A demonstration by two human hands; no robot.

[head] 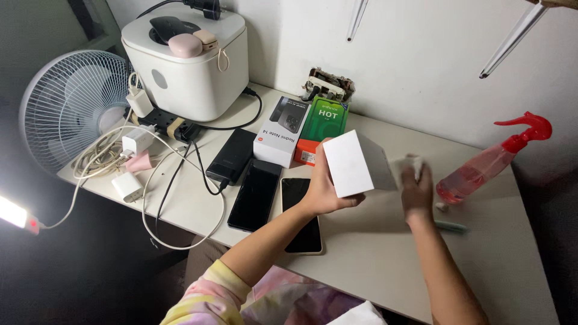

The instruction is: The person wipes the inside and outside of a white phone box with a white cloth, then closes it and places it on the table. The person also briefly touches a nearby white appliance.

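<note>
Left hand [322, 186]: closed around the lower left corner of a white box [356, 164], thumb on the near face and fingers behind, lifting it clear of the table so its sides can be reached.
White box: held in the air, tilted, at the centre of the view, its broad blank face turned toward the camera; it touches nothing but the two hands.
Right hand [416, 189]: curled over a small white cloth [404, 164] and pressing it against the box's right side, at 3 o'clock from the box; the hold looks like a wiping grip, fingers bunched rather than spread.
Spray bottle [481, 167]: pink liquid, red trigger, lying on its side at 3 o'clock from the right hand, near enough to pick up.
Small bits: a pale scrap and a thin greenish stick lie on the table just beside the right wrist, toward 4 o'clock.
Phones [256, 195]: two dark slabs lie flat, screen up, at 8 o'clock from the left hand; a power bank [232, 156] sits just beyond them.
Boxes behind: a white-and-black phone carton [282, 132] and a green one [325, 120] stand at 11 o'clock from the held box.
Table [385, 253]: pale top, bearing everything.
Far left: a white appliance [189, 66], a tangle of chargers and cables, and a fan [66, 108] at 10 o'clock.
</note>
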